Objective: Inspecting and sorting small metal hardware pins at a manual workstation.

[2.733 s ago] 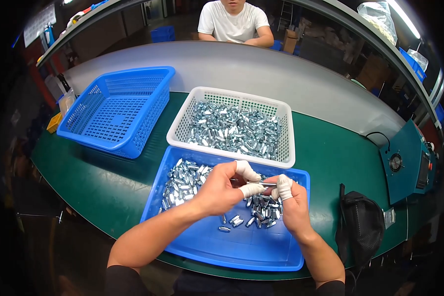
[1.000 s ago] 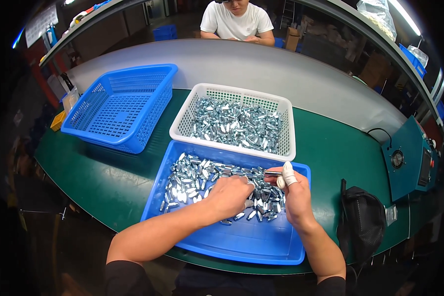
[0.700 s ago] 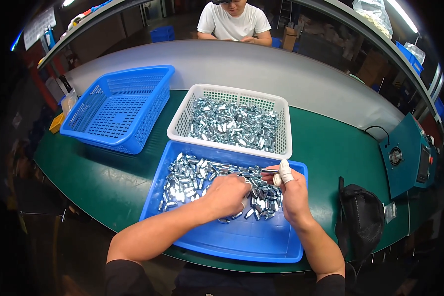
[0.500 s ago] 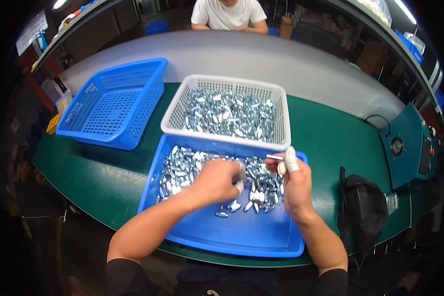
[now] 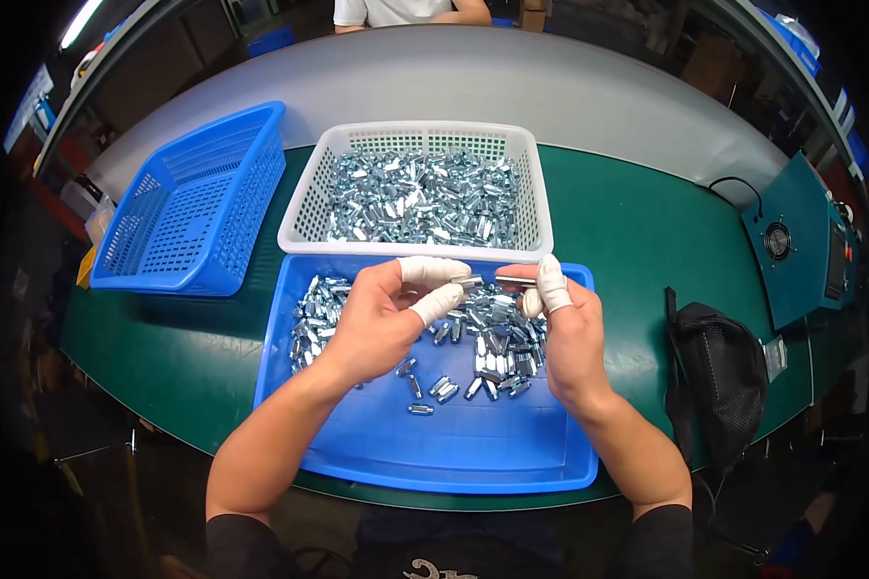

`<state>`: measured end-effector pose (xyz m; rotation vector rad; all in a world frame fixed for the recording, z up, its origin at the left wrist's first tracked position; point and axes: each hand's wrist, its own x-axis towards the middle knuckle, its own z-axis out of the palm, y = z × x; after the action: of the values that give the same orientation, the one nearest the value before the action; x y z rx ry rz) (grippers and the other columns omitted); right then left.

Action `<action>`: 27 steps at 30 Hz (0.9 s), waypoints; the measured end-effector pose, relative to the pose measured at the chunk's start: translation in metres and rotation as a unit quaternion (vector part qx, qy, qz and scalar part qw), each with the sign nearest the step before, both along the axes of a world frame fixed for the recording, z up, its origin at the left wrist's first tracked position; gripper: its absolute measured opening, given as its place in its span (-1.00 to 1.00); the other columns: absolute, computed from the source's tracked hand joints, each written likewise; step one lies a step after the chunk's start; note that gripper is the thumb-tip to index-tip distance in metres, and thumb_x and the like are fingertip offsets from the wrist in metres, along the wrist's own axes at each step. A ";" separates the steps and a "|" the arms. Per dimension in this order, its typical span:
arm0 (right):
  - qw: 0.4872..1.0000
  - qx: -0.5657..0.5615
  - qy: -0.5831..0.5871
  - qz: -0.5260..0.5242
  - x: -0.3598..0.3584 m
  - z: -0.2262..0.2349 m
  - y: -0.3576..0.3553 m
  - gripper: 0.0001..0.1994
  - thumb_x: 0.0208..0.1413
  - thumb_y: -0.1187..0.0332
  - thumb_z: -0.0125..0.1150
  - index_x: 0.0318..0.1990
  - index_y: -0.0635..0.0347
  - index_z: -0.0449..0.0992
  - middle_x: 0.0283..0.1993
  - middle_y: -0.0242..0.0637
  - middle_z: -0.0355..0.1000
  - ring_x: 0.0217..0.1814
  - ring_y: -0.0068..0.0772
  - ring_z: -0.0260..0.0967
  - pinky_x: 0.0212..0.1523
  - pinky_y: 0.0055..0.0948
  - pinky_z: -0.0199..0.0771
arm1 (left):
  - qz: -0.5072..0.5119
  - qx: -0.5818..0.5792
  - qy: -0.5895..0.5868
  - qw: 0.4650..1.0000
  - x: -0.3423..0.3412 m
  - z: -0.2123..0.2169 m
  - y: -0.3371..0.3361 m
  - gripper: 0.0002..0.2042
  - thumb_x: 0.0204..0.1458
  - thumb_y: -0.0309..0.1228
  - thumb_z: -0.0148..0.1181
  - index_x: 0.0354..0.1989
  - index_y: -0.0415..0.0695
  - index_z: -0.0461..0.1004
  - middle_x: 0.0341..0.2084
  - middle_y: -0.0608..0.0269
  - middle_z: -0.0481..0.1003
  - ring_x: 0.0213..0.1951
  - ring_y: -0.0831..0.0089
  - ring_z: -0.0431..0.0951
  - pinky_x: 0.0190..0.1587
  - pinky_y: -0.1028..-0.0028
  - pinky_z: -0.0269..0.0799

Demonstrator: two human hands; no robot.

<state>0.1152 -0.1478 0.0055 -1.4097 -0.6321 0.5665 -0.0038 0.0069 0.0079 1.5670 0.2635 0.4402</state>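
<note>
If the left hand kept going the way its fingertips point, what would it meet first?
Probably the right hand: the left hand points right, its small metal part nearly meeting the right's thin metal pin. Depth unclear.

Two hands, left (image 5: pixel 377 323) and right (image 5: pixel 570 333). Two blue containers: one basket (image 5: pixel 188 207), one tray (image 5: pixel 473 454). One white basket (image 5: pixel 299 222). One black bag (image 5: pixel 719 376). Metal parts (image 5: pixel 415 198): too many to count.

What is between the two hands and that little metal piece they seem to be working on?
Nothing visible. The left hand pinches the small metal piece directly with its white-capped fingertips, above the blue tray. The right hand holds a thin metal rod just beside the piece; whether they touch is unclear.
</note>
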 end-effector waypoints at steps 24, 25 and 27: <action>0.988 0.026 -0.152 0.022 -0.015 0.007 -0.002 -0.67 0.28 0.32 -0.19 -0.18 0.33 0.53 -0.34 -0.29 0.47 -0.24 -0.53 0.32 -0.16 -0.55 0.27 | -0.108 -0.039 0.013 0.993 -0.012 0.017 -0.002 -0.82 0.03 -0.61 0.11 -0.17 -0.28 0.47 -0.36 0.20 0.52 -0.29 0.51 0.53 -0.22 0.51 0.45; 0.979 0.004 -0.198 0.036 -0.012 0.008 -0.003 -0.59 0.30 0.25 -0.26 -0.15 0.40 0.50 -0.16 -0.20 0.47 -0.15 -0.55 0.38 -0.11 -0.56 0.34 | -0.123 -0.076 0.025 0.989 -0.011 0.016 0.000 -0.81 0.04 -0.58 0.12 -0.15 -0.28 0.45 -0.37 0.24 0.51 -0.30 0.54 0.52 -0.23 0.52 0.44; 0.974 -0.003 -0.227 0.029 -0.011 0.009 -0.001 -0.59 0.31 0.25 -0.27 -0.15 0.39 0.50 -0.18 -0.21 0.47 -0.17 -0.56 0.38 -0.12 -0.57 0.34 | -0.097 -0.040 0.021 0.994 -0.012 0.016 -0.003 -0.81 0.04 -0.58 0.13 -0.16 -0.28 0.46 -0.38 0.24 0.52 -0.31 0.55 0.52 -0.24 0.52 0.44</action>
<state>0.1039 -0.1493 0.0146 -1.5420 -1.0373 0.2880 -0.0157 0.0038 0.0236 1.5086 0.1572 0.2429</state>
